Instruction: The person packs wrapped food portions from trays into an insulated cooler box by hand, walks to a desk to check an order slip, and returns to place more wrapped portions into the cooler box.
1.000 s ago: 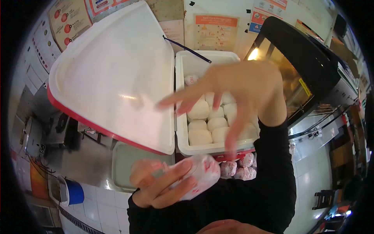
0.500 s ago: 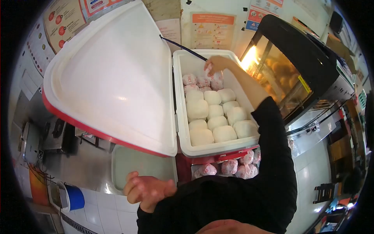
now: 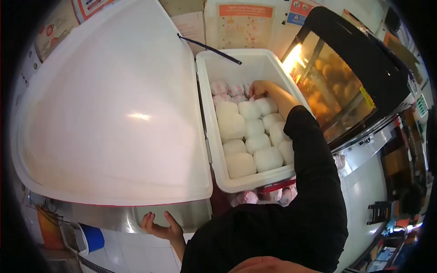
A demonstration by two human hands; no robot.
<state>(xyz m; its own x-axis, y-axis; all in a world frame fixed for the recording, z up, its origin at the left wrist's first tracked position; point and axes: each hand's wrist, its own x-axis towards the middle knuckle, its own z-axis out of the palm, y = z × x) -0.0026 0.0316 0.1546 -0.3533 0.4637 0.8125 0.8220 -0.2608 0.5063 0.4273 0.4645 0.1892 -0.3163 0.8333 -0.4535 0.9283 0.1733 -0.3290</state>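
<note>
A deep white cooler box (image 3: 219, 170) stands open before me, its big white lid (image 3: 114, 100) swung out to the left. Rounded plain white packets (image 3: 240, 164) fill the near and middle part. Behind them lie several round paper-wrapped bundles (image 3: 220, 88) with red print. My right hand (image 3: 261, 89) reaches into the far end of the cooler, fingers curled round one of these wrapped bundles, which it mostly hides. My left hand (image 3: 163, 227) is empty, with fingers apart, over the near edge of a pale tray (image 3: 193, 214) below the lid.
More red-printed bundles (image 3: 247, 197) lie between the cooler and my body. To the right stands a black-framed lit warmer cabinet (image 3: 334, 79) with brown food behind glass. A dark strap (image 3: 209, 47) runs from the lid. A blue bin (image 3: 92, 237) is at lower left.
My right hand has moved down among the wrapped bundles at the cooler's far end. My left hand has dropped lower, its fingers opening out. The whole view has shifted nearer the cooler.
</note>
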